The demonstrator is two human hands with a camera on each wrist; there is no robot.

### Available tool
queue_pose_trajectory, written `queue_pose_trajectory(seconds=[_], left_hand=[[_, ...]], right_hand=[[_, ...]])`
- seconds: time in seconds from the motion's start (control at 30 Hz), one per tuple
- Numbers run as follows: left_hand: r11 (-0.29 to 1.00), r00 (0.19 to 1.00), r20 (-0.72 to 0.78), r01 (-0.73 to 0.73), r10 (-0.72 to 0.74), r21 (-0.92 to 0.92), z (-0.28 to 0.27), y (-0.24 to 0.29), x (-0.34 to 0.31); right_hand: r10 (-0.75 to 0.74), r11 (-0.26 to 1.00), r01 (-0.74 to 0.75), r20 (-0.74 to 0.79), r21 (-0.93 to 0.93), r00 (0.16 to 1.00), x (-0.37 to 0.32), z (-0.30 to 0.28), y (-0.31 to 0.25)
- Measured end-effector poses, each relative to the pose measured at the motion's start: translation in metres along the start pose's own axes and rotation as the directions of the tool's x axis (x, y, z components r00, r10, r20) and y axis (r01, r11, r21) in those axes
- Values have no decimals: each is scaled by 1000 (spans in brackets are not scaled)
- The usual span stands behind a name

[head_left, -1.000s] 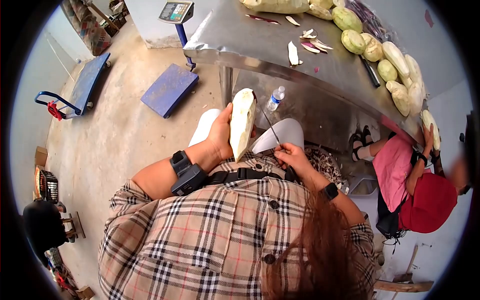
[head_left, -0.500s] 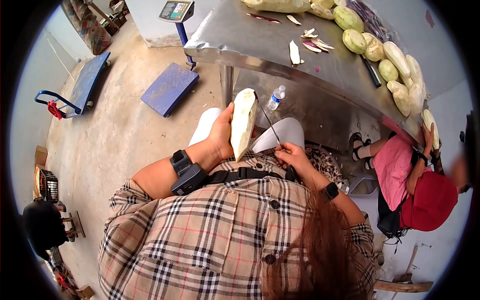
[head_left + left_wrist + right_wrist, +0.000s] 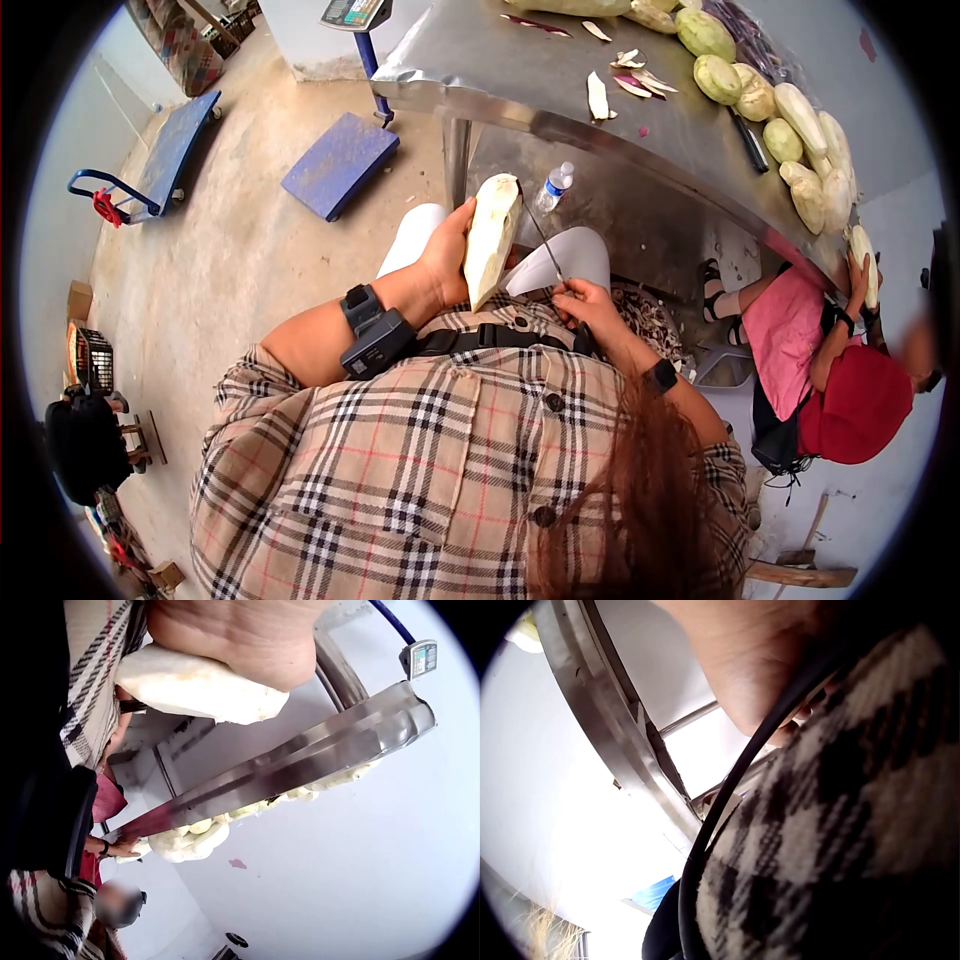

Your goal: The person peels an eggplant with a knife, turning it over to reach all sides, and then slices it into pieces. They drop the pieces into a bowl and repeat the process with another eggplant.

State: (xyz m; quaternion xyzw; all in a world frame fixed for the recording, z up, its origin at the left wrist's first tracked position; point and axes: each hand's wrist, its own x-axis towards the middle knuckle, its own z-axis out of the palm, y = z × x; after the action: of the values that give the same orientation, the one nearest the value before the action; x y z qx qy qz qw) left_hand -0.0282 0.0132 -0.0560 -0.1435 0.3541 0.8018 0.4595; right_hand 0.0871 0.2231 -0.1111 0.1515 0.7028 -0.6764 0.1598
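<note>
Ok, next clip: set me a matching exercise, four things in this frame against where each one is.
Things:
1. peeled vegetable
2. knife
3. water bottle
4. blue scale platform

Places:
a. on the concrete floor, left of the steel table
b. in the grip of the left hand
c. under the steel table
d. in the grip of the right hand

Pairs: 1-b, 2-d, 3-c, 4-a

The left hand (image 3: 447, 262) curls raised before the chest, the right hand (image 3: 590, 305) clenched lower.
</note>
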Motion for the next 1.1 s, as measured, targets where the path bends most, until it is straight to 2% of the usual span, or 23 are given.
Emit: queue_pose_trajectory(seconds=[0.3,0.7,0.9,1.0,1.1], left_hand=[[999,999,-40,-3,1,-39,-13,-3,9],[999,998,-35,-46,46,-5,-5,-2,5],[997,996,37,-78,78,-11,1,1,-3],[994,993,59,-105,104,10,7,7,-9],[991,980,147,-130,132,-23,9,13,-12]], right_hand=[[47,998,-48,10,40,999,-1,-1,0],[18,999,-19,7,43,1000,-1,-2,0],[18,999,-17,-26,31,999,-5,0,-12],[-17,998,20,-36,58,999,-7,0,-20],[-81,996,83,-39,43,996,-12,-3,-36]])
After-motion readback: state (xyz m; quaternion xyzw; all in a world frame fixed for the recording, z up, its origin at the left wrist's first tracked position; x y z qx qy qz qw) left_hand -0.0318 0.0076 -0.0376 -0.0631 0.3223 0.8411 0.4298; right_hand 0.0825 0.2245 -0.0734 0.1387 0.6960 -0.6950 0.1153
